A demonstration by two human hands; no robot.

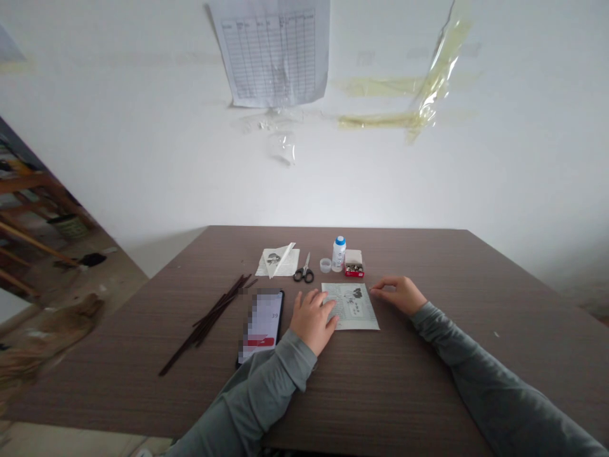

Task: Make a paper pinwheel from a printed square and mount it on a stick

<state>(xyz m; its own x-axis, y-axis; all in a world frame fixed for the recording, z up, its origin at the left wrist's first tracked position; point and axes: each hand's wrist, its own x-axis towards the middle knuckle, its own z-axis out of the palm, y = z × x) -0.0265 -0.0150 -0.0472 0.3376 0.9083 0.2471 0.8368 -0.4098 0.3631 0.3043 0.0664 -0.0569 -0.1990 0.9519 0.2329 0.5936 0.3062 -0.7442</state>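
Observation:
My left hand (311, 322) rests with its fingertips on the left edge of a printed paper sheet (352, 306), and my right hand (397, 295) lies just off its upper right corner, fingers lightly curled. Neither hand holds anything. Beyond the sheet are black-handled scissors (303, 271), a white bottle with a blue cap (339, 254), a small clear cup (325, 264) and a small red box (354, 267). A folded paper with a dark picture (280, 261) lies to the left of the scissors. Left of my left hand are a pixelated phone (261, 324) and several thin dark sticks (209, 320).
Everything sits on a brown wood-grain table (404, 393) standing against a white wall. A ruled paper chart (273, 54) and strips of yellowed tape (419, 108) cling to the wall. Wooden frames (33, 209) stand on the floor beyond the table's left edge.

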